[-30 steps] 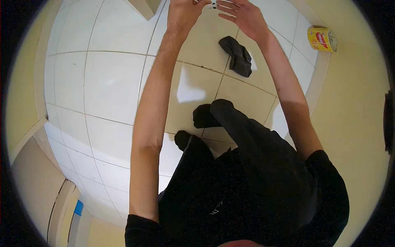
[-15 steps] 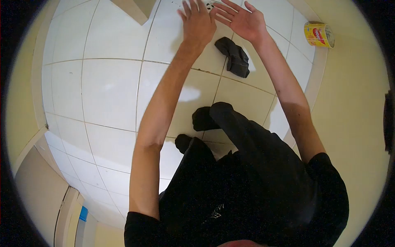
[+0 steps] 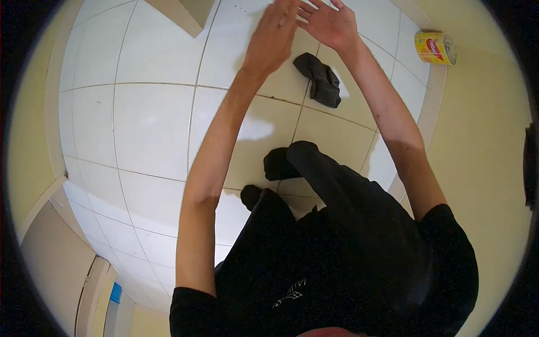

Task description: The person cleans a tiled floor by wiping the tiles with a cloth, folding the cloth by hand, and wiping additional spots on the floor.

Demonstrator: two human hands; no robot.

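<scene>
My left hand (image 3: pixel 273 39) is at the top of the view, back toward the camera, its fingers stretched toward the top edge and slightly blurred. Beside it, my right hand (image 3: pixel 332 27) lies palm up with fingers spread; nothing shows on the visible palm. The fingertips of the two hands meet or overlap near the top edge, so what is between them is hidden. A crumpled dark grey cloth, like a sock (image 3: pixel 321 80), rests on the tiled floor (image 3: pixel 151 129) just below the hands, touched by neither.
A yellow can (image 3: pixel 435 47) lies near the wall at the upper right. A beige furniture leg or edge (image 3: pixel 182 17) juts in at the top. The person's dark-clad feet (image 3: pixel 279 164) are below the cloth. Small dark specks (image 3: pixel 240 8) dot the floor at the top.
My left hand has moved up and its fingers have come over my right fingertips. My right hand has shifted slightly left. Dark specks seen between the hands earlier are now hidden.
</scene>
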